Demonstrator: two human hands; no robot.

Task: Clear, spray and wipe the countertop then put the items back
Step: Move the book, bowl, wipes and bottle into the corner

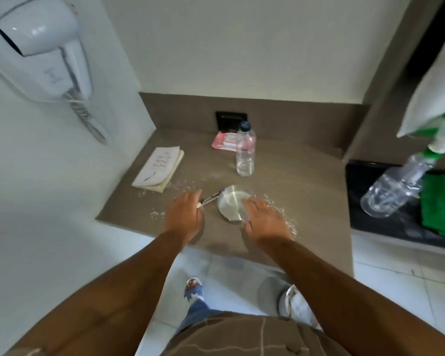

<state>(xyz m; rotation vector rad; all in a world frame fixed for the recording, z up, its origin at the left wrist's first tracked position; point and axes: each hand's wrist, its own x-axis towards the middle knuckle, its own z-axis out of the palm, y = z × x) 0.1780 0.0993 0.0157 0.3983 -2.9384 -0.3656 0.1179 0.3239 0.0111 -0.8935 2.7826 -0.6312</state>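
At frame centre, a metal bowl (233,206) sits on the counter (306,181) among scattered white grains (288,222). The bowl's near rim is held by the right hand (263,219), fingers curled over it. A pen (212,197) is pinched by the left hand (185,214). The bowl is judged light, rigid and slippery; a rim grip suits it. A bottle (246,150), book (159,168) and pink packet (224,142) remain uncleared above.
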